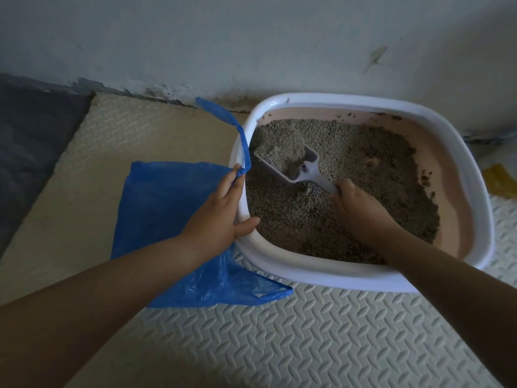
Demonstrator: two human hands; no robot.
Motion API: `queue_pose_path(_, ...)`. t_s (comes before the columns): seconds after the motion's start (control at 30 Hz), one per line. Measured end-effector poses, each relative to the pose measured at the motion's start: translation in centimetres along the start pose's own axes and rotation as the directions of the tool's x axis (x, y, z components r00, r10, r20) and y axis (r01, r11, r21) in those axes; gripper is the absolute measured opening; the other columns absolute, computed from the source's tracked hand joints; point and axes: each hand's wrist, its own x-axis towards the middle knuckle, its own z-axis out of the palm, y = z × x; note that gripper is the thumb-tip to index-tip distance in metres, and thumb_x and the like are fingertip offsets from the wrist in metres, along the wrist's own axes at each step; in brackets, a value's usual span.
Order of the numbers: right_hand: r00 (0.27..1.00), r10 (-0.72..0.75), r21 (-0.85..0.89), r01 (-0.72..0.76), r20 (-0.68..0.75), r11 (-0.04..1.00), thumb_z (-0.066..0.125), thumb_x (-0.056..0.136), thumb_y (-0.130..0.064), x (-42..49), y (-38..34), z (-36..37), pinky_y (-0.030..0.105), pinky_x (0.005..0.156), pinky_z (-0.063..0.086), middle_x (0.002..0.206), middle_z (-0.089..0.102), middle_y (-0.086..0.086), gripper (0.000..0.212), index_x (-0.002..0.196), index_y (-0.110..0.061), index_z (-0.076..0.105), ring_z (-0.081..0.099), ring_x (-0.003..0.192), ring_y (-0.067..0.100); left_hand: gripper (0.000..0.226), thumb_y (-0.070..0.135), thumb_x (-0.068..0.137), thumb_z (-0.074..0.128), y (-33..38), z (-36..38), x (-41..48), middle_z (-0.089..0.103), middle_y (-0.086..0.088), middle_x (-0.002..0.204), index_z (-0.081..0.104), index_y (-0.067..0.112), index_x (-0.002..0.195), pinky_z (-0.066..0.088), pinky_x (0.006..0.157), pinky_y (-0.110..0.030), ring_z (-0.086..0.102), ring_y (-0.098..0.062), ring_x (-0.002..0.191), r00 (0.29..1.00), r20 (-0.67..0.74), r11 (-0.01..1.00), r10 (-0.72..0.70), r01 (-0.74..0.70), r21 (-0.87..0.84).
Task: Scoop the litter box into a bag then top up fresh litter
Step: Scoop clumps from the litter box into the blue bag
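A white-rimmed litter box (372, 278) with pink inner walls stands on the mat, filled with grey-brown litter (363, 175). My right hand (361, 208) grips the handle of a pale plastic scoop (305, 169), whose bowl is heaped with litter above the box's far left part. A blue plastic bag (159, 208) lies against the box's left side. My left hand (223, 211) pinches the bag's handle loop at the fingertips, and its thumb rests on the box's left rim.
Cream textured foam mats (251, 337) cover the floor. A dark grey cushion (30, 135) lies at the far left. The stained wall (251, 46) stands right behind the box. A yellow scrap (500, 180) lies to the right of the box.
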Motion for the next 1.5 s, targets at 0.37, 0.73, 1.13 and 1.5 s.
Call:
queue_pose_path(0.37,0.995,-0.067,-0.073,0.061,-0.078,0.995,0.041,0.099,-0.023,-2.8,1.3,-2.4,0.034,0.058,0.036,0.089,0.053,0.007,0.021,0.110,-0.007,0.047,0.049,0.067,0.025,0.086,0.037,0.091,0.060,0.5,-0.5,-0.1,-0.013,0.012,0.158,0.005,0.014,0.153,0.022,0.110,-0.024,0.013,-0.013,0.144,0.999,0.047,1.000,-0.016,0.015,0.024)
queue_pose_path(0.73,0.991,-0.070,-0.113,0.057,-0.111,0.992,0.041,0.098,-0.028,-4.3,2.1,-3.9,0.032,0.061,0.037,0.091,0.055,0.002,0.022,0.114,-0.015,0.050,0.051,0.071,0.020,0.086,0.038,0.090,0.060,0.7,-0.8,-0.1,-0.012,0.012,0.158,0.007,0.012,0.153,0.031,0.109,-0.033,0.024,-0.018,0.141,0.998,0.063,0.999,-0.030,0.027,0.044)
queue_pose_path(1.13,0.999,0.016,-0.288,-0.025,-0.031,0.957,0.058,0.089,-0.032,-6.3,8.2,-7.9,0.024,0.054,0.031,0.067,0.049,-0.018,0.024,0.111,-0.029,0.067,0.050,0.064,0.011,0.086,0.037,0.090,0.060,0.7,-0.7,0.0,-0.013,0.013,0.158,0.006,0.013,0.153,0.032,0.109,-0.032,0.025,-0.018,0.140,0.998,0.063,0.999,-0.030,0.029,0.031)
queue_pose_path(1.5,0.994,0.040,-0.341,-0.005,0.097,0.940,0.048,0.094,-0.028,-3.8,3.5,-5.3,0.024,0.045,0.030,0.061,0.054,-0.007,0.019,0.079,-0.029,0.059,0.049,0.054,0.007,0.085,0.033,0.090,0.061,0.7,-0.5,0.1,-0.011,0.007,0.159,0.008,0.010,0.152,0.032,0.107,-0.031,0.027,-0.021,0.140,0.999,0.044,0.998,-0.020,0.018,0.066)
